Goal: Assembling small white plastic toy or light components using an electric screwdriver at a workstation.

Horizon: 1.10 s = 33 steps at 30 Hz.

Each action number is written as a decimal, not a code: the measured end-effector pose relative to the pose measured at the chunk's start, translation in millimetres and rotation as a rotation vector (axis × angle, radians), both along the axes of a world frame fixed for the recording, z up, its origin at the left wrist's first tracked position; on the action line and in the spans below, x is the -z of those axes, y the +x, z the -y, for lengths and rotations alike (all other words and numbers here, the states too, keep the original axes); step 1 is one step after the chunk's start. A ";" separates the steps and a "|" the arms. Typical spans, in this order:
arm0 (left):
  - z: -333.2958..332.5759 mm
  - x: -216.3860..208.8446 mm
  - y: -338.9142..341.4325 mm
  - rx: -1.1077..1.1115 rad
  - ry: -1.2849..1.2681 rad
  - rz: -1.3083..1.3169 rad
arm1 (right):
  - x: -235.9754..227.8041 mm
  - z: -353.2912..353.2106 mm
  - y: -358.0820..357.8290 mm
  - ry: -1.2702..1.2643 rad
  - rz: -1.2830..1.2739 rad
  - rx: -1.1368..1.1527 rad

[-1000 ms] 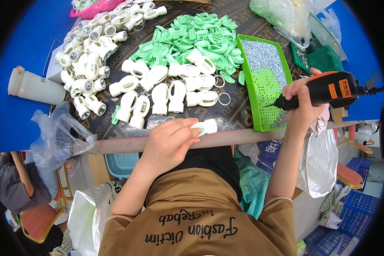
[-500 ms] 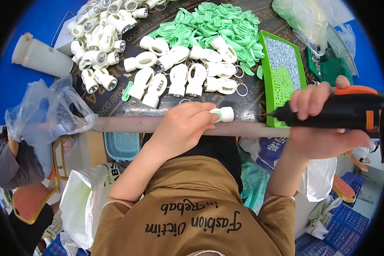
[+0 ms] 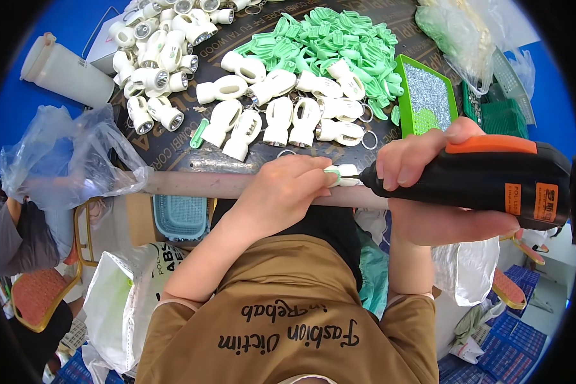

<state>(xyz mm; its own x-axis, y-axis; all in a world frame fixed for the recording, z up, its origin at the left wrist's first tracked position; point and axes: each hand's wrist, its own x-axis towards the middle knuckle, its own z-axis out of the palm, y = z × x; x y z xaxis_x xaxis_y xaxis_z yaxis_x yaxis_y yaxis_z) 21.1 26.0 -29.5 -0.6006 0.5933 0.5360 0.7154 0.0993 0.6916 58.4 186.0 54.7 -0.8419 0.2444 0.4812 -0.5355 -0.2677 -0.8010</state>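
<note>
At the table's near edge my left hand is closed round a small white flashlight with a green piece set in it. My right hand grips a black and orange electric screwdriver, lying level with its nose pointing left. Its bit meets the flashlight right beside my left fingertips; the exact contact spot is too small to make out. Just beyond my hands lie several white flashlights, some with metal key rings. A loose green piece rests at their left.
A heap of green plastic pieces is behind the flashlights, and a pile of white flashlights at the far left. The green tray holds small silvery screws. Around them are a white container, plastic bags and a dark green box.
My right hand has brought the screwdriver leftward, from over the tray to the flashlight in my left hand. The left hand keeps its hold. The whole view has shifted slightly.
</note>
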 end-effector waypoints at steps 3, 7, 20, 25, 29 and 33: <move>-0.3 -0.5 -0.7 -0.002 0.002 -0.003 | 2.5 -1.6 -1.8 0.040 0.001 0.007; -1.2 -1.3 -1.1 -0.002 0.005 0.001 | 5.5 -3.1 -3.7 0.039 -0.010 -0.017; 0.0 -1.3 -0.6 -0.015 -0.004 0.001 | 5.8 2.5 -4.8 0.021 0.026 0.005; -1.3 -1.0 -0.6 -0.015 -0.004 -0.005 | 5.2 -0.9 -5.4 0.057 -0.008 -0.017; -1.0 -1.4 -0.8 -0.015 -0.007 -0.005 | 4.9 -0.9 -7.5 0.057 -0.033 -0.062; -1.3 -1.7 -0.8 -0.011 -0.010 -0.001 | 3.9 4.3 -4.4 -0.034 0.042 0.046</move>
<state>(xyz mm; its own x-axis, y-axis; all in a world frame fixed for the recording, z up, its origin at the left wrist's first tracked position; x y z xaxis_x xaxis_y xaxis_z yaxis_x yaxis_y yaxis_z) 20.3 27.3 -27.8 -0.6067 0.5916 0.5310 0.7150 0.1142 0.6897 54.0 181.7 50.8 -0.8487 0.2991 0.4363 -0.5138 -0.2705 -0.8142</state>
